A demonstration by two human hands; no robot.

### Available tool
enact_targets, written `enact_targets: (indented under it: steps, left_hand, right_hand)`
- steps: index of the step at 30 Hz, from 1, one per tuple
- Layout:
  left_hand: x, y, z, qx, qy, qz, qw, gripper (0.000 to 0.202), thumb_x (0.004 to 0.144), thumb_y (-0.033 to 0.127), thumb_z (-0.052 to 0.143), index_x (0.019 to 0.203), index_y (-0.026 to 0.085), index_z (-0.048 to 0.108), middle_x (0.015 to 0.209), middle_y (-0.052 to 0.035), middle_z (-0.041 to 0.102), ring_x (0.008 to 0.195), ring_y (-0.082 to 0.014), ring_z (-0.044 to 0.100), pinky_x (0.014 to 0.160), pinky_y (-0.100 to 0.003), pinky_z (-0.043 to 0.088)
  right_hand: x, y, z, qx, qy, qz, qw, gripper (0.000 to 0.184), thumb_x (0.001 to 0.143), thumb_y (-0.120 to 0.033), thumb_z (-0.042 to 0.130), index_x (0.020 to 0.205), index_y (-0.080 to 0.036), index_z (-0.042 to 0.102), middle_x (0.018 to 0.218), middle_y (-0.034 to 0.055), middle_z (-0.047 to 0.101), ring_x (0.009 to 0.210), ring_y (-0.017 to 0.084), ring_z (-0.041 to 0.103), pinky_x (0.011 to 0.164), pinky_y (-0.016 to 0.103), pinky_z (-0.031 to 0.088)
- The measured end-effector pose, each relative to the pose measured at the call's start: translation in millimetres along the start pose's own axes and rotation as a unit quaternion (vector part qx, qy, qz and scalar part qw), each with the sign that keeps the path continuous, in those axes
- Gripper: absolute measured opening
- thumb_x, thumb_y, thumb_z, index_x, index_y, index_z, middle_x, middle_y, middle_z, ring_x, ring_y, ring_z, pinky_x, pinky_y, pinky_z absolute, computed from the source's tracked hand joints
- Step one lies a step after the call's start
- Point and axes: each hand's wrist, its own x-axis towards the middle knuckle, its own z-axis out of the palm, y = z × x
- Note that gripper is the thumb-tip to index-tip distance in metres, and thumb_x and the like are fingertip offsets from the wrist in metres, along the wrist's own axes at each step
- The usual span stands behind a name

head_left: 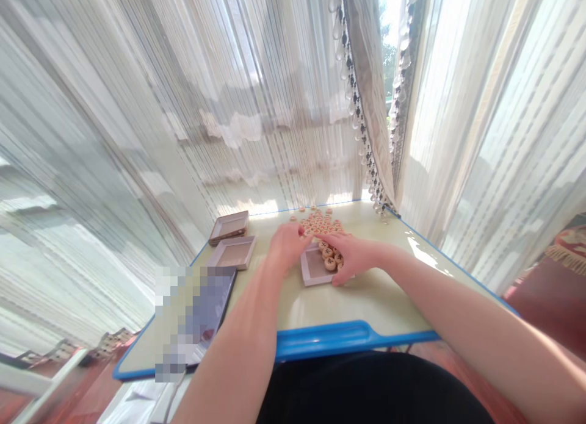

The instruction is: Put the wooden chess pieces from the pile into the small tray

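Observation:
A shallow cardboard box (315, 279) sits on the table in front of me, with several round wooden xiangqi pieces (330, 263) in its right part. My right hand (350, 253) spans the box's right side, its thumb at the near wall and fingers reaching over the far edge. It covers some of the pieces. My left hand (289, 238) is at the box's far left corner, fingers curled in; what they hold is hidden. Beyond both hands lies a loose heap of small round pieces (315, 221), partly blocked from sight by the fingers.
To the left are an open shallow box (234, 251) and stacked box parts (229, 226) behind it. A dark flat device (222, 296), partly blurred out, lies nearer. The pale table (315, 308) has a blue rim (325, 337). String curtains (274, 107) hang behind.

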Motion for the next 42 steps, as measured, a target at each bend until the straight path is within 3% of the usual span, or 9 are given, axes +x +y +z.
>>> enact_targets:
  steps: [4, 8, 13, 17, 20, 24, 31, 38, 42]
  left_hand:
    - [-2.6, 4.2, -2.5, -0.027, -0.015, -0.002, 1.000, 0.027, 0.072, 0.043, 0.054, 0.075, 0.017, 0.060, 0.075, -0.0016, 0.065, 0.067, -0.0144, 0.056, 0.060, -0.025, 0.041]
    - [-3.9, 6.6, -2.9, -0.043, -0.027, 0.011, 0.999, 0.027, 0.070, 0.043, 0.056, 0.075, 0.017, 0.059, 0.075, -0.0003, 0.065, 0.066, -0.0132, 0.056, 0.059, -0.024, 0.041]
    - [-5.8, 6.4, -4.5, -0.004, -0.095, 0.022, 0.995, 0.024, 0.065, 0.040, 0.058, 0.072, 0.018, 0.061, 0.072, 0.0007, 0.064, 0.064, -0.0126, 0.055, 0.055, -0.022, 0.040]
    - [-8.3, 7.9, -7.9, 0.035, -0.149, 0.051, 0.987, 0.022, 0.062, 0.040, 0.059, 0.071, 0.021, 0.064, 0.070, 0.0005, 0.064, 0.064, -0.0134, 0.054, 0.054, -0.022, 0.039]
    - [-8.7, 8.5, -9.2, 0.033, -0.164, 0.063, 0.984, 0.024, 0.061, 0.042, 0.060, 0.076, 0.024, 0.067, 0.068, 0.0016, 0.063, 0.062, -0.0131, 0.053, 0.053, -0.022, 0.038]
    - [-7.5, 7.2, -8.9, 0.002, -0.185, 0.096, 0.978, 0.026, 0.065, 0.038, 0.056, 0.086, 0.029, 0.070, 0.066, 0.0041, 0.061, 0.059, -0.0107, 0.051, 0.053, -0.020, 0.036]
    - [-8.1, 7.5, -11.7, -0.027, -0.235, 0.091, 0.967, 0.021, 0.061, 0.041, 0.060, 0.068, 0.025, 0.070, 0.057, 0.0047, 0.057, 0.052, -0.0081, 0.047, 0.046, -0.020, 0.031]
    - [-6.3, 5.5, -16.2, -0.043, -0.281, 0.091, 0.954, 0.024, 0.062, 0.042, 0.060, 0.070, 0.022, 0.071, 0.061, 0.0033, 0.063, 0.056, -0.0092, 0.051, 0.052, -0.020, 0.035]
    - [-5.3, 5.8, -18.5, -0.058, -0.312, 0.107, 0.942, 0.027, 0.064, 0.043, 0.059, 0.073, 0.021, 0.071, 0.067, 0.0022, 0.065, 0.059, -0.0100, 0.053, 0.054, -0.021, 0.036]
  right_hand:
    - [2.3, 3.9, -0.6, -0.003, -0.006, 0.037, 0.999, 0.112, 0.048, -0.050, 0.075, 0.142, -0.021, 0.022, 0.140, 0.0150, 0.033, 0.128, 0.034, 0.029, 0.102, 0.048, 0.026]
    - [2.6, 8.4, 2.0, 0.011, 0.001, 0.030, 0.999, 0.109, 0.051, -0.055, 0.072, 0.142, -0.022, 0.022, 0.142, 0.0135, 0.031, 0.129, 0.034, 0.027, 0.104, 0.049, 0.024]
    - [5.6, 6.6, 3.8, 0.015, 0.101, -0.006, 0.995, 0.064, 0.077, -0.051, 0.052, 0.133, -0.022, 0.040, 0.133, 0.0094, 0.046, 0.126, 0.028, 0.034, 0.102, 0.046, 0.027]
    - [9.6, 4.7, 3.4, -0.006, 0.189, 0.026, 0.982, 0.041, 0.087, -0.042, 0.038, 0.119, -0.021, 0.053, 0.121, 0.0081, 0.056, 0.117, 0.025, 0.043, 0.099, 0.042, 0.032]
    - [12.3, 7.9, 3.2, -0.024, 0.214, 0.037, 0.976, 0.037, 0.089, -0.039, 0.036, 0.115, -0.022, 0.056, 0.116, 0.0065, 0.059, 0.112, 0.023, 0.046, 0.096, 0.040, 0.034]
    - [15.5, 12.7, 4.4, -0.037, 0.201, 0.042, 0.978, 0.036, 0.091, -0.031, 0.029, 0.106, -0.020, 0.060, 0.108, 0.0066, 0.062, 0.105, 0.021, 0.051, 0.092, 0.036, 0.036]
    - [16.8, 14.6, 5.5, -0.048, 0.191, 0.048, 0.979, 0.038, 0.092, -0.031, 0.029, 0.094, -0.019, 0.064, 0.097, 0.0063, 0.065, 0.100, 0.020, 0.052, 0.089, 0.033, 0.036]
    - [15.9, 16.4, 5.0, -0.034, 0.209, 0.068, 0.975, 0.039, 0.093, -0.033, 0.026, 0.098, -0.019, 0.063, 0.092, 0.0059, 0.065, 0.094, 0.020, 0.053, 0.084, 0.031, 0.037]
    - [15.7, 15.4, 4.7, -0.033, 0.213, 0.057, 0.975, 0.041, 0.093, -0.034, 0.025, 0.088, -0.019, 0.063, 0.087, 0.0055, 0.064, 0.089, 0.019, 0.053, 0.080, 0.030, 0.038]
